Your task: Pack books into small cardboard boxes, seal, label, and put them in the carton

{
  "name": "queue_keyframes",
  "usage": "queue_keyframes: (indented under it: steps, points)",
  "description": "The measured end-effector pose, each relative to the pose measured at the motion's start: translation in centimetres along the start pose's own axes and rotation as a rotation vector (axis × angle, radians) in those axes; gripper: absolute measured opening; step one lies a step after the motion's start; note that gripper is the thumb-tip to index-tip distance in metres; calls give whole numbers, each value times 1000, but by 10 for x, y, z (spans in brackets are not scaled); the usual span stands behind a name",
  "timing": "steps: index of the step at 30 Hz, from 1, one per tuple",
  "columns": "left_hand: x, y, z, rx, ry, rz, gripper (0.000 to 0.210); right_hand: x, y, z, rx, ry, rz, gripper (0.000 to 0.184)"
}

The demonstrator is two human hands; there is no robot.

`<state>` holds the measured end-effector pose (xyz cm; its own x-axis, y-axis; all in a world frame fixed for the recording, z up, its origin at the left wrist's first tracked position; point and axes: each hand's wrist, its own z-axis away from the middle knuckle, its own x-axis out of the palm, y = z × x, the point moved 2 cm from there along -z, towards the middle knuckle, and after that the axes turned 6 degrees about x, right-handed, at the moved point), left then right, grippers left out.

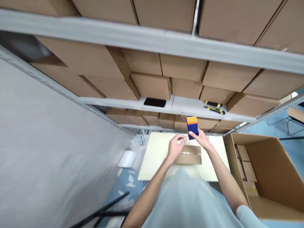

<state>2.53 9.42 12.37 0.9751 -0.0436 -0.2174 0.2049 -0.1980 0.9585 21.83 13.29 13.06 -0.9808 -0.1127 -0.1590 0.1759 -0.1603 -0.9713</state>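
Firmly gripped in the right hand (201, 138), the blue-and-orange box (193, 129) is over the far part of the pale table (152, 158), its long axis running away from the body, orange end toward the shelving (166, 110). Just beside it, the left hand (175, 147) brings thumb and fingers together, pinching what I cannot tell. Bare tabletop flanks the taped carton (188, 159), while a large open carton (277, 164) crowds the table's right edge.

Right hand (201, 138) holding blue-orange box (192, 127), left hand (175, 147) nearby
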Motion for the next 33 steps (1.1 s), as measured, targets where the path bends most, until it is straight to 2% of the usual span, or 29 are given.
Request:
queue_keyframes:
  steps: [5,9,13,15,17,19,21,25,33]
  points:
    - [14,-12,53,-149,-110,48,22,20,36,67,140,-45,-121,55]
    - [21,-24,79,-182,-120,12,26,29,60,93,242,15,-172,53]
    - [24,-26,91,-184,-169,11,24,32,74,109,266,54,-173,52]
    - [21,-24,92,-195,-165,29,24,32,79,114,267,62,-147,53]
    - [14,-19,88,-192,-80,30,26,32,82,119,269,68,-107,54]
    - [5,-13,79,-145,24,8,30,32,83,123,274,51,-72,55]
    - [-3,-6,67,-70,54,-21,34,34,83,128,279,8,-51,57]
    - [-11,4,48,-16,-66,-29,32,35,81,137,263,-50,1,56]
    - [-25,6,41,-183,-285,-84,32,29,83,148,299,-133,119,68]
